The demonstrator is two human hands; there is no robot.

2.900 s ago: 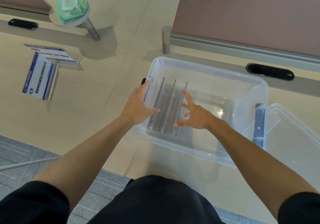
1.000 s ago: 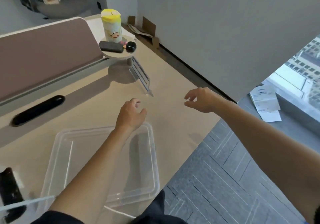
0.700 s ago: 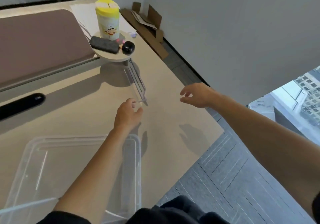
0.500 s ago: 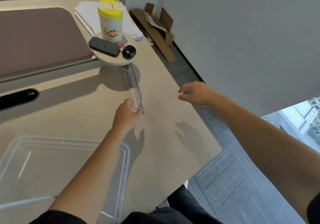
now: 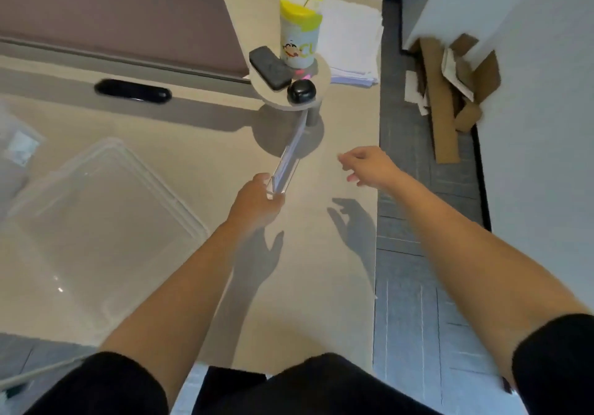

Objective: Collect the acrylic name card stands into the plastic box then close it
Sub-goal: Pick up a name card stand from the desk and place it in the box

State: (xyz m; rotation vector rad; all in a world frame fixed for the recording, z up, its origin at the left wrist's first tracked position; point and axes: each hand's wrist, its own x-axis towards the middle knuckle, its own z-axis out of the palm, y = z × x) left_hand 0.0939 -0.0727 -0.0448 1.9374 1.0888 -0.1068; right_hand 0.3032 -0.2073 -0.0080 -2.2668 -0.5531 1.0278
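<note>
While my left hand pinches the near end of the acrylic name card stand on the counter, right hand loosely curled and empty: lifting steeply, I judge, could knock the round shelf above its far end, or the stand could slip.

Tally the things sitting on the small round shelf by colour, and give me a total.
Black: 2, the flat case and the round object.
Yellow and white: 1, the canister.
Pink: 1, a small item, too small to identify.
Total: 4.
</note>
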